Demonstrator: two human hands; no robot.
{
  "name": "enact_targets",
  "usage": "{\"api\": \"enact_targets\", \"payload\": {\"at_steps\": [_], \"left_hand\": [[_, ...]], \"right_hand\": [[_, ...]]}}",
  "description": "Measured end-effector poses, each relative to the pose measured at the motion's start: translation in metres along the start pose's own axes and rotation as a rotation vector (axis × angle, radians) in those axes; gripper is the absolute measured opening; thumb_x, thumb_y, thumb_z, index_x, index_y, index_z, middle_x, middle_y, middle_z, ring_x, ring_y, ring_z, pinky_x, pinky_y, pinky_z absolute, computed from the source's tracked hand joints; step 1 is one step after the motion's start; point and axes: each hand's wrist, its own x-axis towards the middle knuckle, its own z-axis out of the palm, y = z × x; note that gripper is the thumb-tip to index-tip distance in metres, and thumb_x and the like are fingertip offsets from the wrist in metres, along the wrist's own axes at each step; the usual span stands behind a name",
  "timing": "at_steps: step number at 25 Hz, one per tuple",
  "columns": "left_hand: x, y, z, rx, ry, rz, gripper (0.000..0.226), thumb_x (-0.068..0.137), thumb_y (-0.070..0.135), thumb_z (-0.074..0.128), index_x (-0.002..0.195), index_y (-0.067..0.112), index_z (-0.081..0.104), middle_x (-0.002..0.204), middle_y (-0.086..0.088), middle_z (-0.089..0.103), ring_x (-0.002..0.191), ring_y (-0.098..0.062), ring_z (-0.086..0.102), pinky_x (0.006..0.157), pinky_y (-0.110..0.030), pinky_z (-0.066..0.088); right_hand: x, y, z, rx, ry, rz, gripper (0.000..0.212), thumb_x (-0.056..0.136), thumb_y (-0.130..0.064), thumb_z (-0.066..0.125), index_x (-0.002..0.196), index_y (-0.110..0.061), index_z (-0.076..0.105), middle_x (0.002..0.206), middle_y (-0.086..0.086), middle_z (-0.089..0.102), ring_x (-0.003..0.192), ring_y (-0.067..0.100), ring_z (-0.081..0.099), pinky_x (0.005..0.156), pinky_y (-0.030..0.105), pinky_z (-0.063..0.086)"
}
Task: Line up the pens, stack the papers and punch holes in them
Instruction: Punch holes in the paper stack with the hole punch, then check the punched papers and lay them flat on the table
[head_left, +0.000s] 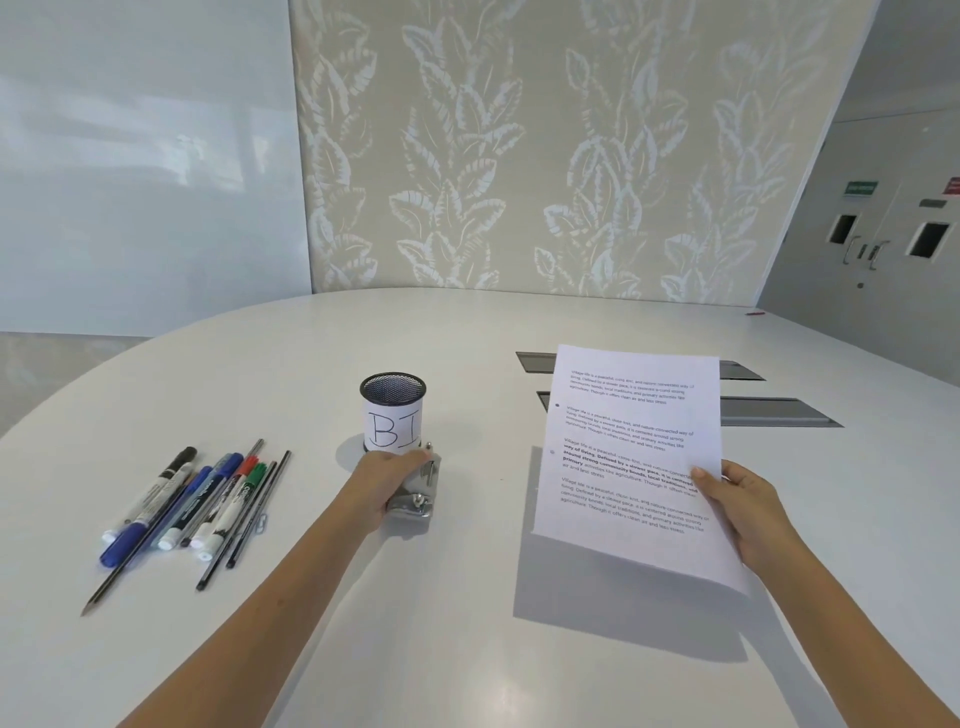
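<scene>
My right hand (748, 512) holds a stack of printed papers (631, 457) by its right edge, lifted and tilted above the white table (467, 623). Two punched holes show near the papers' left edge. My left hand (387, 480) rests on top of a metal hole punch (418, 499) that sits on the table, fingers wrapped over it. Several pens, markers and pencils (192, 512) lie side by side on the table at the left, roughly parallel, pointing away and to the right.
A black mesh pen cup (392, 410) with a paper label reading "BI" stands just behind the punch. Two grey cable hatches (774, 410) are set in the table behind the papers. A small paper clip (261, 521) lies beside the pens.
</scene>
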Motion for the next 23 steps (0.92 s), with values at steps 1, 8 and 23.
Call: {"api": "enact_targets", "payload": {"at_steps": [1, 8, 23], "left_hand": [[0.001, -0.002, -0.003, 0.055, 0.018, -0.013, 0.018, 0.082, 0.014, 0.069, 0.086, -0.003, 0.067, 0.08, -0.018, 0.064, 0.062, -0.03, 0.059, 0.057, -0.03, 0.051], [0.001, -0.006, 0.001, 0.444, 0.137, 0.075, 0.028, 0.076, 0.027, 0.071, 0.073, 0.001, 0.064, 0.072, -0.013, 0.063, 0.071, -0.029, 0.059, 0.067, -0.034, 0.047], [0.009, -0.007, 0.009, 1.152, 0.315, 0.255, 0.043, 0.081, 0.038, 0.061, 0.103, 0.001, 0.056, 0.116, -0.017, 0.052, 0.106, -0.037, 0.051, 0.082, -0.037, 0.043]], "right_hand": [[-0.001, 0.002, -0.001, -0.005, -0.006, 0.014, 0.012, 0.089, -0.008, 0.062, 0.1, -0.012, 0.066, 0.096, 0.012, 0.072, 0.082, 0.031, 0.069, 0.07, 0.036, 0.056], [-0.006, 0.012, -0.002, -0.032, 0.005, 0.061, 0.01, 0.089, -0.007, 0.062, 0.098, -0.01, 0.066, 0.094, 0.01, 0.072, 0.072, 0.026, 0.072, 0.058, 0.031, 0.057], [-0.04, 0.029, 0.001, -0.059, 0.02, 0.067, 0.018, 0.091, -0.003, 0.058, 0.108, -0.002, 0.063, 0.103, 0.02, 0.069, 0.085, 0.032, 0.067, 0.083, 0.045, 0.054]]}}
